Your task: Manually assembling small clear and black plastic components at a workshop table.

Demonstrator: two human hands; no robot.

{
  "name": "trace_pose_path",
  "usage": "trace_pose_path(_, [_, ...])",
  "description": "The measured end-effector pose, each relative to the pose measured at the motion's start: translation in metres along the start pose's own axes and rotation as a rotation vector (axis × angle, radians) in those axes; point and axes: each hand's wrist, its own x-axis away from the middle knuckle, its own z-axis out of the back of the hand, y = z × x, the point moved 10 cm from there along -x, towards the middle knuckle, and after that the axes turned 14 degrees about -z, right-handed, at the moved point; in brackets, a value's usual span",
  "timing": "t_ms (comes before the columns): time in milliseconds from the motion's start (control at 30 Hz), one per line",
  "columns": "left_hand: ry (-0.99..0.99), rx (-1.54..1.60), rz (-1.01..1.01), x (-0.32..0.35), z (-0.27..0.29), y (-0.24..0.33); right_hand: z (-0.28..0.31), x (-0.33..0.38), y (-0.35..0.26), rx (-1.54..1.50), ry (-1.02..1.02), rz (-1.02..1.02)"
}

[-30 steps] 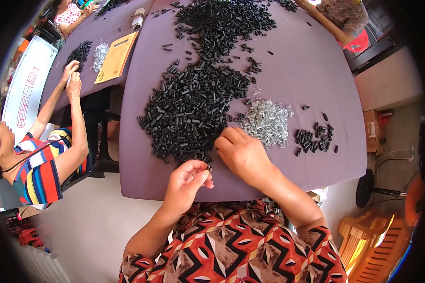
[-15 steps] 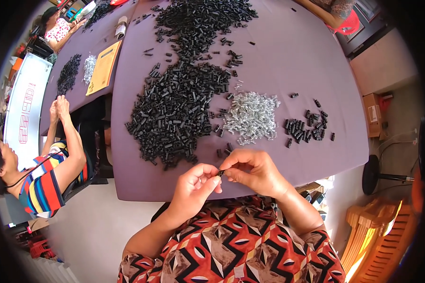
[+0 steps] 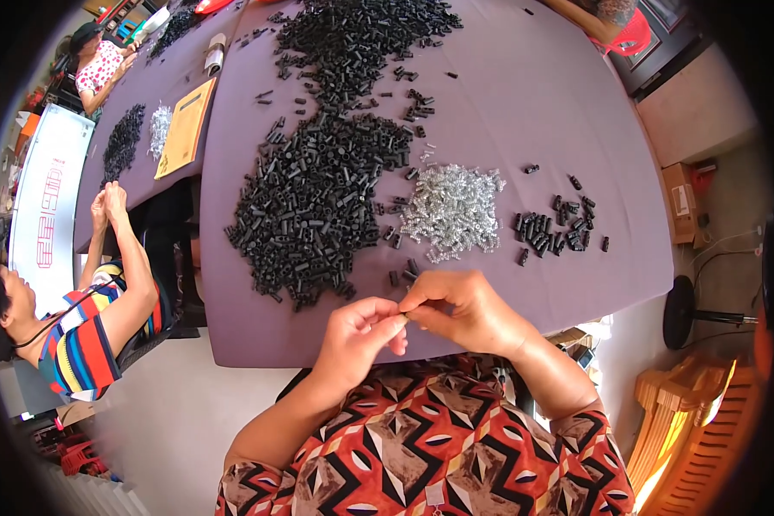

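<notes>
Close to the near table edge, my left hand (image 3: 359, 337) and my right hand (image 3: 466, 311) meet at their fingertips. Both pinch a small black plastic piece (image 3: 405, 316), which the fingers hide almost wholly. Just beyond them lies a heap of small silvery springs (image 3: 456, 211). A big pile of short black plastic tubes (image 3: 310, 215) spreads ahead and to the left. To the right is a smaller, looser group of black pieces (image 3: 542, 232). A few black tubes (image 3: 402, 273) rest right beside my right hand.
A purple-grey cloth covers the table (image 3: 576, 297). At the left, a person in a striped top (image 3: 82, 348) works with raised hands; another person (image 3: 99, 69) sits farther off. A yellow envelope (image 3: 187, 129) lies near small heaps. Wooden furniture (image 3: 688, 421) stands at right.
My fingertips have closed further over the small black piece, so less of it shows. My right hand has turned slightly; the heaps shift only a little with the view.
</notes>
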Motion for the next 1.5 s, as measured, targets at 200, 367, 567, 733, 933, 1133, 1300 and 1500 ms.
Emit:
trace_pose_path(200, [0.015,0.087,-0.063,-0.004,-0.002,0.015,-0.01,0.006,0.004,-0.113,-0.147,-0.233])
trace_pose_path(367, [0.09,0.099,-0.105,-0.006,-0.003,0.014,-0.003,0.012,-0.025,0.392,0.255,0.165])
trace_pose_path(567, [0.004,0.28,0.086,0.001,-0.014,0.0,-0.003,0.019,-0.017,0.318,0.27,0.252])
trace_pose_path(733, [-0.17,0.311,0.17,0.009,-0.034,0.007,0.0,0.023,-0.017,0.115,0.212,0.331])
trace_pose_path(933, [-0.165,0.493,0.137,0.008,-0.044,0.011,0.002,0.026,-0.019,0.0,0.202,0.389])
trace_pose_path(1133, [-0.098,0.488,0.169,0.011,-0.037,-0.001,-0.009,0.031,-0.023,0.152,0.167,0.449])
trace_pose_path(1300, [-0.129,-0.665,-0.401,0.0,-0.012,0.057,0.015,0.039,-0.014,0.526,0.332,0.322])
trace_pose_path(1500, [0.05,-1.379,-0.772,-0.004,0.025,0.101,0.112,0.048,0.04,0.766,0.781,-0.162])
